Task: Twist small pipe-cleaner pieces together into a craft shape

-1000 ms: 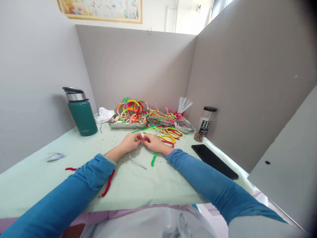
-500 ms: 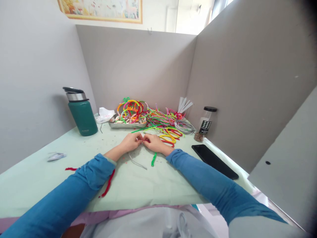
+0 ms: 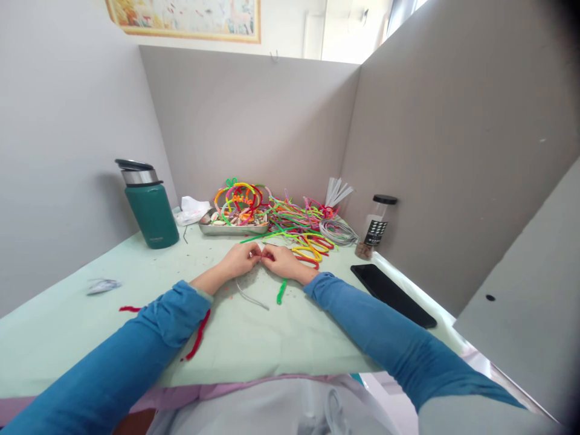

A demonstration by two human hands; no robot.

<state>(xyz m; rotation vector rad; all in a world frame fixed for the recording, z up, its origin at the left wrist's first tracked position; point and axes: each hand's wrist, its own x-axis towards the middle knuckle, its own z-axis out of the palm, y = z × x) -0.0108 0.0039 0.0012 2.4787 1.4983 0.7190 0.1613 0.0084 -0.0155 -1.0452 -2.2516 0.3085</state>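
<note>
My left hand (image 3: pixel 242 260) and my right hand (image 3: pixel 278 261) meet fingertip to fingertip above the middle of the table. Both are closed in a pinch on a small bit of red pipe cleaner (image 3: pixel 261 256), mostly hidden by the fingers. Just below them a thin grey wire (image 3: pixel 252 298) lies on the cloth. A short green pipe cleaner (image 3: pixel 281 292) rests under my right wrist. Another red pipe cleaner (image 3: pixel 198 338) lies beside my left sleeve, partly covered by it. Yellow and red bent pipe cleaners (image 3: pixel 312 249) are right of my right hand.
Behind my hands stand a metal tray (image 3: pixel 233 230) with pipe-cleaner rings and a heap of coloured pipe cleaners (image 3: pixel 294 214). A coil of grey wire (image 3: pixel 338 232), a jar (image 3: pixel 375 229) and a black phone (image 3: pixel 392 295) are at right. A green bottle (image 3: pixel 153 214) stands left. Grey partitions (image 3: pixel 249 115) enclose the table.
</note>
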